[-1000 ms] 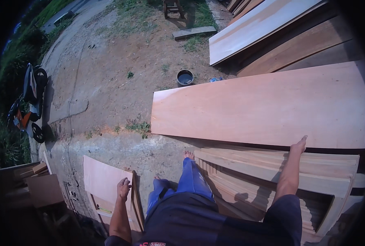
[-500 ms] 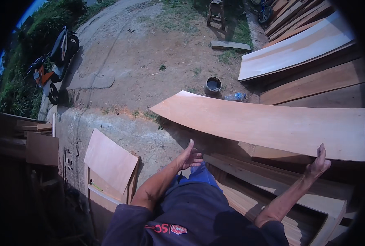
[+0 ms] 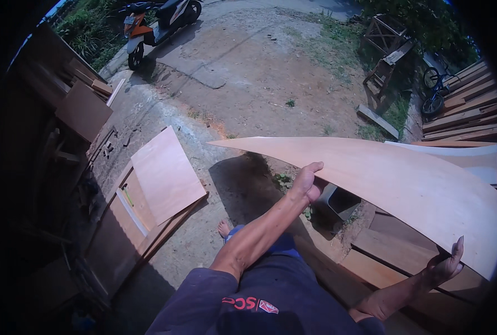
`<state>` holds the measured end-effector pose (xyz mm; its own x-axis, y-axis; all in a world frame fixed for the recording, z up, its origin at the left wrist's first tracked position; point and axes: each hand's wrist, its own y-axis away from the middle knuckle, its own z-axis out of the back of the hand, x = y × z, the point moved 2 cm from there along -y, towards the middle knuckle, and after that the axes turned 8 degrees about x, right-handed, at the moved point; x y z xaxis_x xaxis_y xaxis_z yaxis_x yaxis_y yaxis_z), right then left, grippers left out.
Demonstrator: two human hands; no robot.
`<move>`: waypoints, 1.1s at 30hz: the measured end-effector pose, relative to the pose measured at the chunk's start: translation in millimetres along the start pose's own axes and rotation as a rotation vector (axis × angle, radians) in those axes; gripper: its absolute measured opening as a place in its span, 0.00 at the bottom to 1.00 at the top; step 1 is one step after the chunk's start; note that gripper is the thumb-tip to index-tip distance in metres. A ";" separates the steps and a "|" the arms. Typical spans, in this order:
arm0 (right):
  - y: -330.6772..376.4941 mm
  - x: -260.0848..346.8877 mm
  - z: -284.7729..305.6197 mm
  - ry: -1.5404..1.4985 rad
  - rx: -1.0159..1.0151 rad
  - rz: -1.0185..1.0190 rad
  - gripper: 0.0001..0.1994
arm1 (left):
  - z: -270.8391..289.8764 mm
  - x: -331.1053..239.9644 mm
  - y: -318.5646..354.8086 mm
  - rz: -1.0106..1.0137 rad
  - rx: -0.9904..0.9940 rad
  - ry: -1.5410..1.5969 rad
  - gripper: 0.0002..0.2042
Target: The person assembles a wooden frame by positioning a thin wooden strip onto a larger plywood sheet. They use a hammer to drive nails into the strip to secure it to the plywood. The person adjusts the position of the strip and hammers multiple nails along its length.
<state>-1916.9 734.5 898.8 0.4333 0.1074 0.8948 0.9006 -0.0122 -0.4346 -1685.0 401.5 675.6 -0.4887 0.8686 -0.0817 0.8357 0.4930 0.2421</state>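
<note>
At the near edge of a long thin sheet [image 3: 393, 178], the left hand [image 3: 307, 183] has its fingers [image 3: 314, 166] curled over the rim, closed on the wood, thumb side toward the person. The right hand [image 3: 445, 265] sits under the sheet's right end, palm up, fingers spread and open against the underside rather than pinching it; how firmly it bears the weight is hard to tell from this angle.

Held in the air between the two hands, the sheet runs with its long axis left to right across the view, tapering to a point at the far left and bowing upward in the middle. The left hand grips about midway along the near edge, so most of the sheet lies away from the person and to the right of that hand; the right hand is nearer the wide end.

Below the sheet lie stacked boards [image 3: 393, 262] and a dark bucket [image 3: 338, 204] on the ground just past the left hand. A bare foot [image 3: 224, 228] shows beside the left forearm. To the left, a smaller panel [image 3: 167, 173] leans on other flat pieces by a dim workbench. Farther off on the dirt yard stand a scooter [image 3: 153, 28], a wooden stool frame [image 3: 385, 50], a bicycle [image 3: 435, 89] and more planks [image 3: 466, 114] at the right.
</note>
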 end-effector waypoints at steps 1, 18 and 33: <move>-5.2 -12.1 -0.6 -0.092 0.107 -0.010 0.16 | -4.3 -19.1 11.2 -0.082 -0.006 -0.005 0.22; 175.1 40.9 -270.6 -0.294 0.498 -0.265 0.20 | 10.8 -273.4 246.0 -0.878 0.018 -0.089 0.20; 456.3 -60.0 -490.1 -0.485 1.249 -1.084 0.10 | 132.0 -338.4 467.0 -1.477 -0.702 -0.117 0.21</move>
<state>-1514.5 235.3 696.8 -0.5666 -0.1861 0.8027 0.0802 0.9571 0.2785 -1096.2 344.4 688.7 -0.6649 -0.2923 -0.6874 -0.5980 0.7598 0.2553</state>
